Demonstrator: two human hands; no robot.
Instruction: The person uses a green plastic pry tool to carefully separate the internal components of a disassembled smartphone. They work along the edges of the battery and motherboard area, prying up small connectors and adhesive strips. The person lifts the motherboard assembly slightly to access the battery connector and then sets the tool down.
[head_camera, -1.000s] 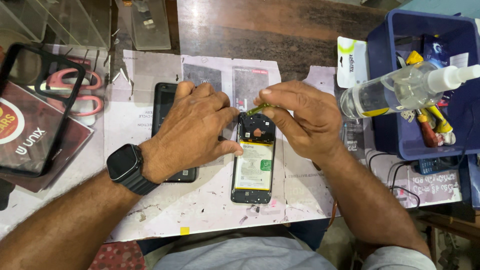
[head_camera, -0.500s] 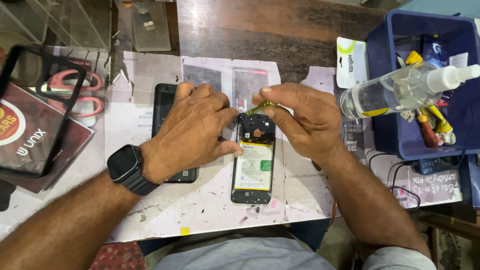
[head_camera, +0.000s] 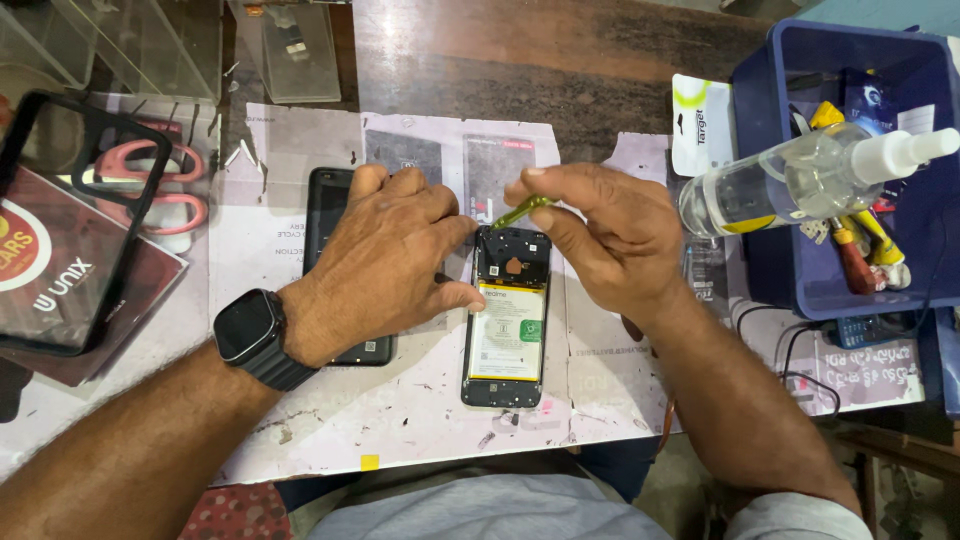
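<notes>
White paper sheets covered the wooden bench. One opened black phone with its battery exposed lay at centre; the left hand pressed its edge, fingers together. The right hand pinched one thin yellow-green tool at its top. One black back cover lay beside it.

Both forearms are bare, with no sleeves reaching the wrists. The left hand carries no rings; just behind it, on the wrist, sits a black smartwatch with a dark, rounded-square face and a black ribbed band. The right hand, across from the smartwatch, is bare too, its wrist unadorned. Below the smartwatch, a pale grey-blue garment covers the torso.
</notes>
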